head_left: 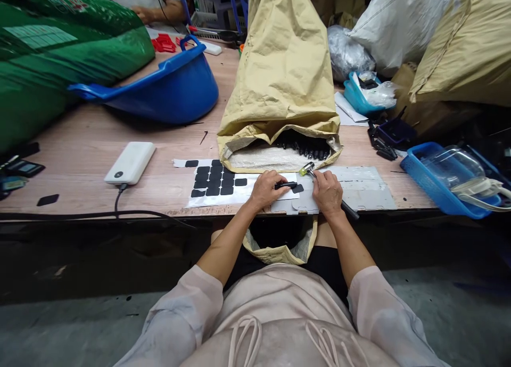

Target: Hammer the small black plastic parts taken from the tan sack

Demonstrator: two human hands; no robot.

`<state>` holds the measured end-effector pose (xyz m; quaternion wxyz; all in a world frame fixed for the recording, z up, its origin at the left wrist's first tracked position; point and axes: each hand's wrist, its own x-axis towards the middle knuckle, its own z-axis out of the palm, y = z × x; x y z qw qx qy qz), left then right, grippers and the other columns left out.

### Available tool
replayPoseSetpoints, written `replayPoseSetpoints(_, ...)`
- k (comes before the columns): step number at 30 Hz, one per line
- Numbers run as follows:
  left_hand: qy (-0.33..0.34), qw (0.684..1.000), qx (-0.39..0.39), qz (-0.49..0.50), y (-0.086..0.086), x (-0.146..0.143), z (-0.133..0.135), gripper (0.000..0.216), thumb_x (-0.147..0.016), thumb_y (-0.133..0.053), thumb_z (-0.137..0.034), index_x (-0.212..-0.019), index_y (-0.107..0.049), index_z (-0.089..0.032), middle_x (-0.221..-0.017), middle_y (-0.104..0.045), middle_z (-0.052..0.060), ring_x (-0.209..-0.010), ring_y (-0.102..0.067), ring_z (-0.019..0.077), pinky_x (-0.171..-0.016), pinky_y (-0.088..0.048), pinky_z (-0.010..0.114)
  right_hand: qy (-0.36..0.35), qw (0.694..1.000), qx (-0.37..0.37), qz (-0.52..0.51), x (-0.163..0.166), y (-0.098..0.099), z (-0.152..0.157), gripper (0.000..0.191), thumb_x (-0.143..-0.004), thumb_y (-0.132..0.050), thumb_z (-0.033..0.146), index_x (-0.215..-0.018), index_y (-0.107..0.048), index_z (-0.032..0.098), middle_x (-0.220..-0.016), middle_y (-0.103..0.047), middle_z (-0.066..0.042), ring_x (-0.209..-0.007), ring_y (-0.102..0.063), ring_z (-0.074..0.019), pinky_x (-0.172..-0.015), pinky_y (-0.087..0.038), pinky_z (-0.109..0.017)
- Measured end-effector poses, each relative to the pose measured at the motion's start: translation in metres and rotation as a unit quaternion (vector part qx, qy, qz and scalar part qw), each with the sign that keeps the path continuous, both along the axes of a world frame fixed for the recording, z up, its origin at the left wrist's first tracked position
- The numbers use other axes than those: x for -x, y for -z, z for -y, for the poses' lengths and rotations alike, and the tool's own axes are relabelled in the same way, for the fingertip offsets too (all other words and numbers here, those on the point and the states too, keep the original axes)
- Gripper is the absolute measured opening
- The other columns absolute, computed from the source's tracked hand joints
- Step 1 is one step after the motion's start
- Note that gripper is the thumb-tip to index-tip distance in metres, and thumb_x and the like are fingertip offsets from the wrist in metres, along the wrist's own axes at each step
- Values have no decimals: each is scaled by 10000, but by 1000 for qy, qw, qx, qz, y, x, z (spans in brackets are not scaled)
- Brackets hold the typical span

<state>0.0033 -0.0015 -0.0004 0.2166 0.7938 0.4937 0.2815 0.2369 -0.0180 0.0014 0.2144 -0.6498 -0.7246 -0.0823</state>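
A slim black part (287, 185) and a hammer (307, 168) are held at the front edge of the table (175, 135).
The part is pinched by the fingers of the left hand (265, 190), the hammer's handle gripped in the closed right hand (327, 191). Farther, black pieces (311, 148) are seen inside the yellow sack (285, 74).

**Around a wood-grain table (179, 138)**

At near left, a white power bank (131, 162) lies with a black cable (117, 203) plugged in. Beyond it, a blue basin (163, 93) sits beside a large green sack (80, 58). At near right is a blue basket (433, 191); farther back, a turquoise basket (354, 97).
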Motion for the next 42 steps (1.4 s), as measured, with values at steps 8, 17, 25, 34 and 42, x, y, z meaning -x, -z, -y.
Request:
replayPoseSetpoints(8,-6,1000,-8,0,1,-1,0,166,-896,-720,-311,-1040,-752,-233,-958,-681,49,-976,-591,252,-898,-459,389,-75,982,-41,-168,6,-13,25,348,-1043,-456,284,-1270,-708,205,-1056,-715,-107,-976,-665,-231,-863,-543,-339)
replayPoseSetpoints(17,-1,1000,-2,11,3,0,-2,176,-924,-701,-321,-1063,-781,-249,-939,-640,50,-982,-582,251,-913,-467,394,-154,957,-36,-244,19,-27,47,327,-1052,-488,282,-1283,-711,222,-1084,-746,-101,-1015,-709,-217,-919,-575,-355)
replayPoseSetpoints(25,-4,1000,2,13,3,0,-2,172,-919,-710,-318,-1056,-793,-256,-948,-647,51,-986,-585,252,-902,-471,394,-156,960,-17,-232,22,-19,47,318,-1050,-485,272,-1259,-716,209,-1018,-734,-94,-951,-701,-225,-873,-574,-359)
replayPoseSetpoints(34,0,1000,14,12,4,1,-4,131,-893,-732,-320,-988,-774,-240,-960,-647,51,-978,-582,249,-906,-478,402,-167,964,42,-203,37,-19,48,351,-1068,-435,310,-1279,-704,232,-1032,-733,-84,-962,-695,-207,-884,-569,-330)
replayPoseSetpoints(42,-11,999,31,18,-5,-1,-1,239,-817,-710,-254,-1045,-781,-249,-928,-646,46,-993,-593,266,-933,-495,417,-91,987,-19,-133,13,-18,18,339,-1031,-476,268,-1266,-717,226,-1047,-716,-90,-988,-660,-227,-888,-537,-333)
